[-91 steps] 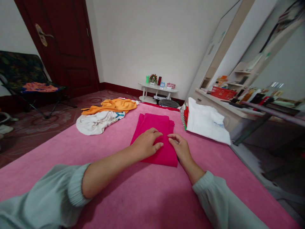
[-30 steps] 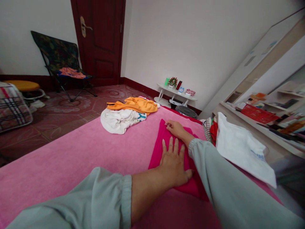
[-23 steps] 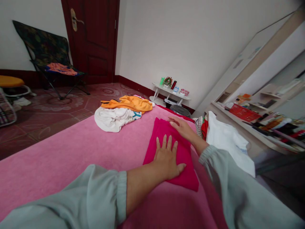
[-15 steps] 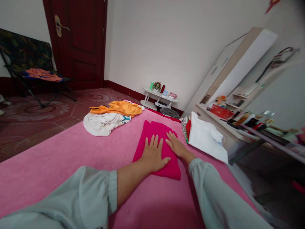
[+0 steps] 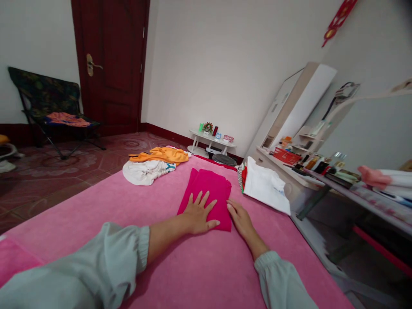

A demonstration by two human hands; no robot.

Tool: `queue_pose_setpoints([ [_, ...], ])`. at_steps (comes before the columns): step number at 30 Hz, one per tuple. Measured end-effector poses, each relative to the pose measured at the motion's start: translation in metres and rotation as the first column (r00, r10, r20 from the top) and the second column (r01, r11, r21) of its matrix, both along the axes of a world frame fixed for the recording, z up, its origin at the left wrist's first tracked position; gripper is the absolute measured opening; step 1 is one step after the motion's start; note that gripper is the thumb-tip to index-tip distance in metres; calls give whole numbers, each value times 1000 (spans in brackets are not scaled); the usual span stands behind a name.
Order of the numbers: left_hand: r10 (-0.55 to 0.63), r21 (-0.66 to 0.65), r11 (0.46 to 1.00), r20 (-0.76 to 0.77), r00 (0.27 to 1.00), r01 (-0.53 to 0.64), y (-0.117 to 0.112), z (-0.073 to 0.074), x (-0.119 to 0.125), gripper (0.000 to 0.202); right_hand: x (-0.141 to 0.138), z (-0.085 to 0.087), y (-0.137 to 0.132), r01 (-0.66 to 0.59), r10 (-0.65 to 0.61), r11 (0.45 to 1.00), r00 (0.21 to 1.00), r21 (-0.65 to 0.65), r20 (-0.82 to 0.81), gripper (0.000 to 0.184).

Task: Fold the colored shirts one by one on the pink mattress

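Note:
A folded magenta garment [image 5: 207, 182] lies flat on the pink bed cover [image 5: 154, 214] in front of me. My left hand [image 5: 198, 216] rests palm down on its lower part, with the fingers spread. At the garment's right edge is my right hand [image 5: 240, 219], its fingers stretched forward and slightly bent. Those fingertips touch or nearly touch the edge; nothing is seen gripped in them.
Folded white clothing [image 5: 265, 184] lies right of the garment. An orange garment [image 5: 164, 155] and a crumpled white one [image 5: 148, 171] lie at the far left. A cluttered dressing table [image 5: 289, 171] borders the bed's right side. A folding chair [image 5: 48, 101] stands by the door.
My right hand has slid off the top of the magenta garment to its right edge. My left hand still presses on it, slightly lower. The view has tilted.

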State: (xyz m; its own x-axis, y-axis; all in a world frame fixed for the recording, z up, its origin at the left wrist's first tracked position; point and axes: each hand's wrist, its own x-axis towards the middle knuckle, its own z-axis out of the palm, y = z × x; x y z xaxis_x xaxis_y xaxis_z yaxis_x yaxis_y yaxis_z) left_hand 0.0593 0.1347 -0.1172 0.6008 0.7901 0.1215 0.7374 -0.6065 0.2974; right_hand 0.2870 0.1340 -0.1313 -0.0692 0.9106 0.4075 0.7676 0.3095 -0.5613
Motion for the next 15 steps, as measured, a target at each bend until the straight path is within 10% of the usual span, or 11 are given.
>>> queue_pose_setpoints([
  [5, -41, 27, 999, -21, 999, 41, -24, 3, -11, 86, -23, 27, -37, -49, 53, 980, 998, 195, -18, 32],
  [10, -135, 21, 991, -15, 991, 135, -33, 13, -22, 78, -42, 40, -57, -213, 203, 977, 948, 14, 243, 11],
  [15, -226, 88, 971, 42, 973, 221, -22, 30, -38, 56, -34, 42, -50, -243, 263, 964, 928, -108, 264, 26],
])
